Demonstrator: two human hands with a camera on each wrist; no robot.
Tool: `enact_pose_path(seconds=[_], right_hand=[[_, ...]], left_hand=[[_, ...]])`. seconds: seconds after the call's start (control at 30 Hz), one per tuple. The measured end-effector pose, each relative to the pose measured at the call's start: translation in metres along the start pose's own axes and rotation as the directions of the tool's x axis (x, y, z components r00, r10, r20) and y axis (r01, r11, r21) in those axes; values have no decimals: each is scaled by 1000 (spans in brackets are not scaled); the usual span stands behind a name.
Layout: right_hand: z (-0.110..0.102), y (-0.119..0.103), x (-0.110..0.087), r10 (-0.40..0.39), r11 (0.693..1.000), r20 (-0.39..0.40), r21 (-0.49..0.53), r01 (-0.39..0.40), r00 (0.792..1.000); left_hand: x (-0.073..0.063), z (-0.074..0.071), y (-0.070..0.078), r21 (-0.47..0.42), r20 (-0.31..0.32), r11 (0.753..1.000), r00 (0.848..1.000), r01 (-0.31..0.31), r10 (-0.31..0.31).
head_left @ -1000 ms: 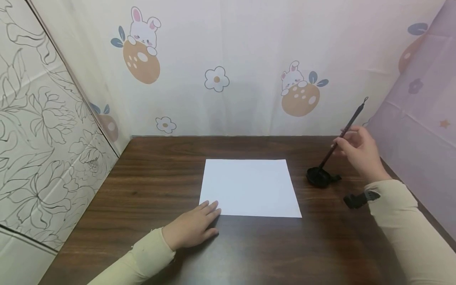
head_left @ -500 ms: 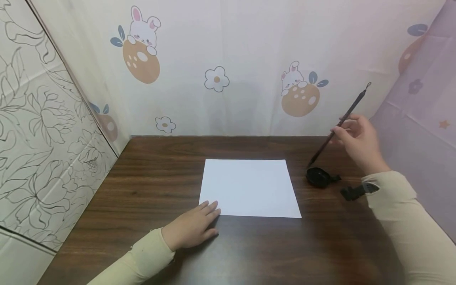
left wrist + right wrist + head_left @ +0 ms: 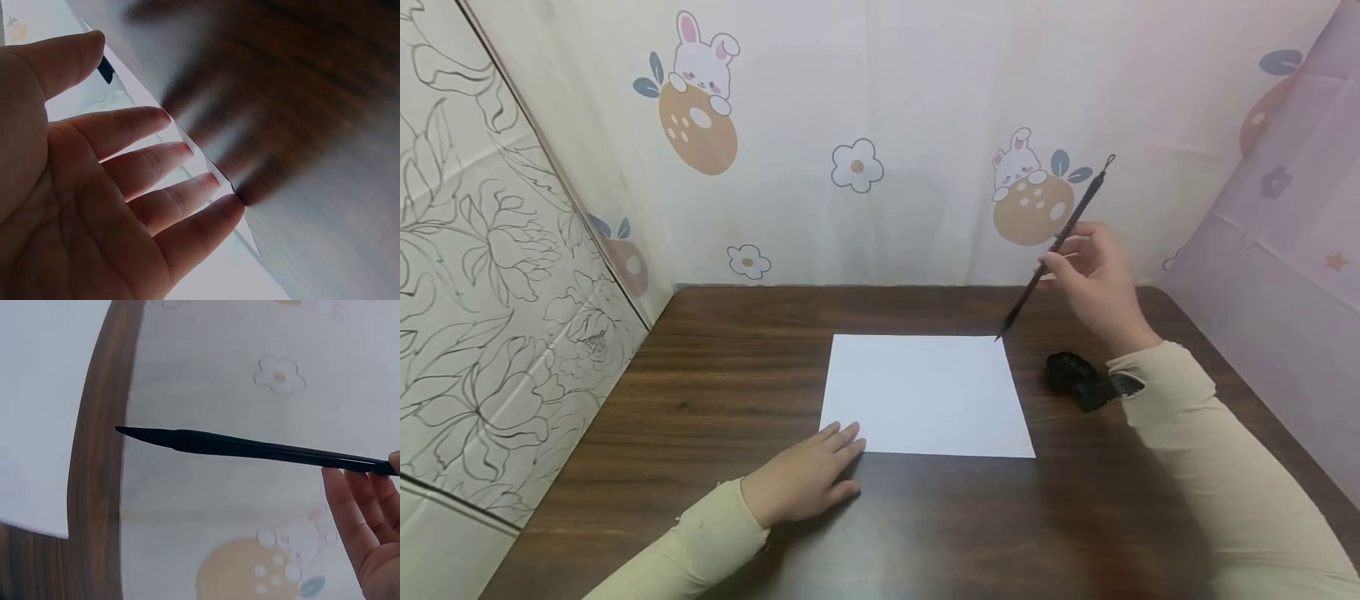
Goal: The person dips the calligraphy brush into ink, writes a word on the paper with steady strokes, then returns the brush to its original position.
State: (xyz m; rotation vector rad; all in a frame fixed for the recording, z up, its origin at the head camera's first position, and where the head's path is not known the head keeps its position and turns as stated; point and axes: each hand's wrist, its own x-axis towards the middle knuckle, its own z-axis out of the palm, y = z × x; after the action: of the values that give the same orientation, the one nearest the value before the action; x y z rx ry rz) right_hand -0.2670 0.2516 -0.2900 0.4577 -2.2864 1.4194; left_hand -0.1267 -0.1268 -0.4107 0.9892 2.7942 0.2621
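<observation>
A dark writing brush (image 3: 1033, 282) with a hanging loop at its top is pinched between the thumb and fingers of my right hand (image 3: 1093, 283). It slants down to the left, its black pointed tip near the far right corner of a white sheet of paper (image 3: 925, 396). In the right wrist view the brush's bristles (image 3: 147, 435) look black and come to a point. My left hand (image 3: 805, 477) lies flat with straight fingers, and its fingertips rest on the paper's near left corner. The left wrist view shows the palm (image 3: 81, 237) and those fingertips at the paper's edge.
A small black ink dish (image 3: 1063, 371) stands on the brown wooden table (image 3: 722, 375), right of the paper. The black wrist camera (image 3: 1093, 392) partly covers it in the head view. Behind the table hangs a curtain (image 3: 925, 100) printed with rabbits; a flower-patterned panel (image 3: 490, 250) borders the left.
My right hand has lifted the brush out of the ink dish and carried it left toward the paper's far right corner. My left hand has stayed in place.
</observation>
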Motion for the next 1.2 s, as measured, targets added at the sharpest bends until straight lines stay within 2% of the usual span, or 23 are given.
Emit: enact_pose_path(seconds=[0.2,0.4,0.67,0.97,1.2], right_hand=[[31,-10,4,-52,999,38,10,52,998],[64,-16,9,-59,998,106,-27,62,993],[105,-25,12,-70,996,214,75,55,974],[134,-30,14,-72,991,231,128,44,970],[156,-29,11,-78,994,252,99,54,965]], left_hand=[[0,1,0,-2,0,1000,1000,4,-4],[1,1,0,2,0,1000,1000,3,-3],[2,3,-1,35,11,999,1000,0,0],[3,3,1,72,-4,997,1000,-12,12],[5,4,1,103,-10,995,1000,-14,15]])
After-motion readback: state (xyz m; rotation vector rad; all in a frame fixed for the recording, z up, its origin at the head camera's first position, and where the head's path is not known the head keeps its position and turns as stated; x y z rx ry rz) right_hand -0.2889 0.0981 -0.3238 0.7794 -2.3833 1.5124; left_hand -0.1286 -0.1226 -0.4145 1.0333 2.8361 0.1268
